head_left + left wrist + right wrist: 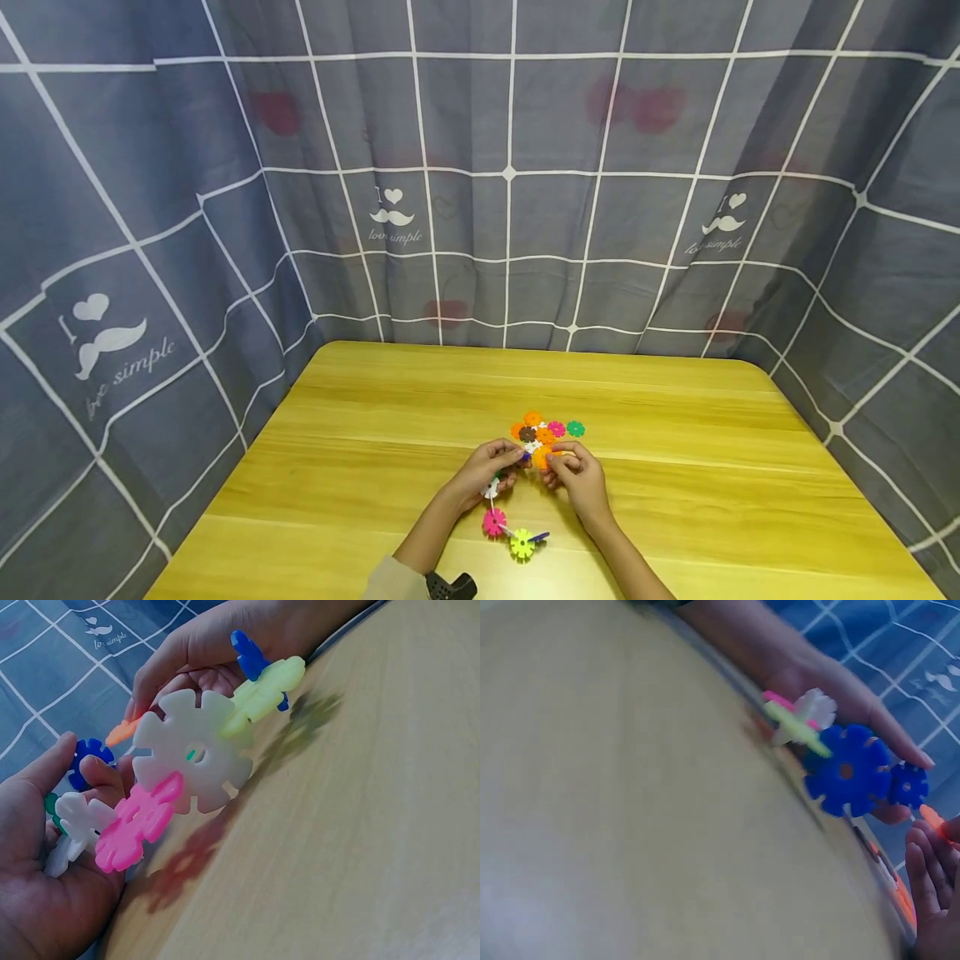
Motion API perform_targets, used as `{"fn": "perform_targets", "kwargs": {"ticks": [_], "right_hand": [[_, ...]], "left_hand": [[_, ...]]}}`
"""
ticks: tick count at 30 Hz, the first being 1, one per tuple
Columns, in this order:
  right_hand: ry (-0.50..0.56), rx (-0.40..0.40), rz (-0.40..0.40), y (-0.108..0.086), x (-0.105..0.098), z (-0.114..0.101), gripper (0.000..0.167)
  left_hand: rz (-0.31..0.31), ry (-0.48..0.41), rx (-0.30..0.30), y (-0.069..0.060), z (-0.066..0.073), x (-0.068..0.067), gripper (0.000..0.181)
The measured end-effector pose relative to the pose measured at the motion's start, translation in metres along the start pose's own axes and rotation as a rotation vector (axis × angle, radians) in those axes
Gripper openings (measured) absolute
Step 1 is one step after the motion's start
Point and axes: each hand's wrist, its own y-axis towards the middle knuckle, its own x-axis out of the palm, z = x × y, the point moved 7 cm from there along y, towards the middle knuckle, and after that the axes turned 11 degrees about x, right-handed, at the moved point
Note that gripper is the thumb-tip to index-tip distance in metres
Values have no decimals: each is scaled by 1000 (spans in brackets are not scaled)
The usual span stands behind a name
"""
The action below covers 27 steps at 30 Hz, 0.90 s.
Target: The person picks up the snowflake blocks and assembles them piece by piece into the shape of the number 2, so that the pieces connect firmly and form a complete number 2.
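Chain of interlocked notched plastic discs (169, 754): located over the near part of the counter (360, 467), trailing from the left hand (483, 473). Sections noted: white, pink disc (135, 829), large white, yellow disc (264, 694) and, at the far end, blue. Contact between this end and the counter cannot be confirmed. The left hand pinches a small blue disc (91, 757) between thumb and fingers. The right hand (581, 483) pinches an orange disc (542, 457) just beside it; whether the two touch cannot be determined. Beyond the hands lies a cluster of loose discs, including a brown disc (527, 434), with a green disc (575, 428) at its right edge. Behind the counter hangs a grey-blue curtain (465, 208), white-gridded.
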Motion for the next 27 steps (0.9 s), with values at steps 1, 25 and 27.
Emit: {"fn": "perform_targets", "kwargs": {"ticks": [1,25,27], "right_hand": [[-6,-8,-12,-1,2,0,24],[65,-56,-44,-9,16,-8,22],[32,-53,-55,-9,18,-8,23]], "left_hand": [[-3,4,-4,0,0,0,34],[-19,26,-2,-1,0,2,20],[-13,33,-3,0,0,1,19]]}}
